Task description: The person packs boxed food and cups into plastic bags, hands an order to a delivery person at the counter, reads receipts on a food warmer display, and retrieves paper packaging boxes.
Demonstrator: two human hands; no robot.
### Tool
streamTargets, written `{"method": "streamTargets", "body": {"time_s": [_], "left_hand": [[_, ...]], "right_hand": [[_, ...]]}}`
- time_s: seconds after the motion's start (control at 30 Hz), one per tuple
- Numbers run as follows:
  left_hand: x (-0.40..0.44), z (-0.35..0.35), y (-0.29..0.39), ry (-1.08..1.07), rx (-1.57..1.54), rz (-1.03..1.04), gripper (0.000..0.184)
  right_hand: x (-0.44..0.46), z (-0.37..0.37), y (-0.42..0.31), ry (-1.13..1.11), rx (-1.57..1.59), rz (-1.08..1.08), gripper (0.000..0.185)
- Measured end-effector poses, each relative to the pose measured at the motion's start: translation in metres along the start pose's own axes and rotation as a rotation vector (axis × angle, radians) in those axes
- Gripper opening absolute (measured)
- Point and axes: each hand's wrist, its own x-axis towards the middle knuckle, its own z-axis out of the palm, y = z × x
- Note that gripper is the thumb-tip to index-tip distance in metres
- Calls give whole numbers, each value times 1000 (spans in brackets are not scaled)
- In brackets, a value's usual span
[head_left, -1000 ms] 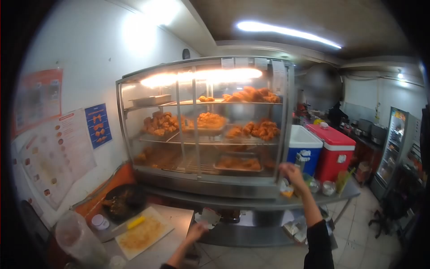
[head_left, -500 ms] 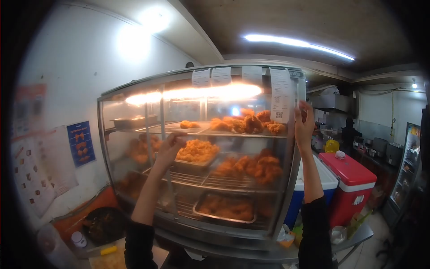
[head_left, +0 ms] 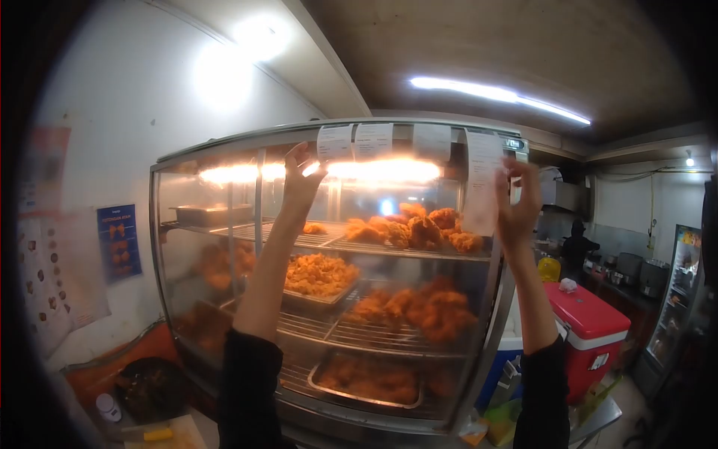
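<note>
A glass-fronted display case [head_left: 490, 329] holds fried chicken [head_left: 425, 228] on wire racks. My left hand [head_left: 301, 176] is raised before the glass, fingers apart and holding nothing, just below and left of a paper slip [head_left: 334, 142] on the case's top edge. At the right end, my right hand [head_left: 519, 206] is curved beside the long printed receipt [head_left: 482, 176], with a gap between thumb and fingers. Its fingertips are blurred and overlap or nearly meet the receipt's right edge; contact is unclear. The receipt's lower end looks smeared.
Behind the glass are a pan of small fried pieces [head_left: 318, 273] and a lower tray [head_left: 366, 400]. A red cooler [head_left: 587, 310] stands right of the case. A dark wok [head_left: 149, 389] and yellow-handled knife [head_left: 157, 434] lie lower left. A person [head_left: 578, 243] is in the back kitchen.
My left hand has risen from middle-shelf height to near the slips. My right hand remains by the long receipt, its fingers now blurred. The view has shifted slightly.
</note>
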Motion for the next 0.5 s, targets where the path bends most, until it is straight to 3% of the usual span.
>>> {"method": "streamTargets", "body": {"time_s": [0.07, 0.17, 0.23, 0.5], "left_hand": [[7, -4, -3, 18, -7, 39, 65], [15, -6, -6, -124, -158, -21, 66], [15, -9, -9, -229, -195, -72, 65], [20, -20, -23, -267, -176, -100, 55]], "right_hand": [[-14, 8, -10, -189, 95, -74, 14], [-28, 28, -23, -302, 100, -25, 15], [-33, 37, -26, -315, 88, 28, 16], [-43, 59, -25, -313, 5, 122, 22]]}}
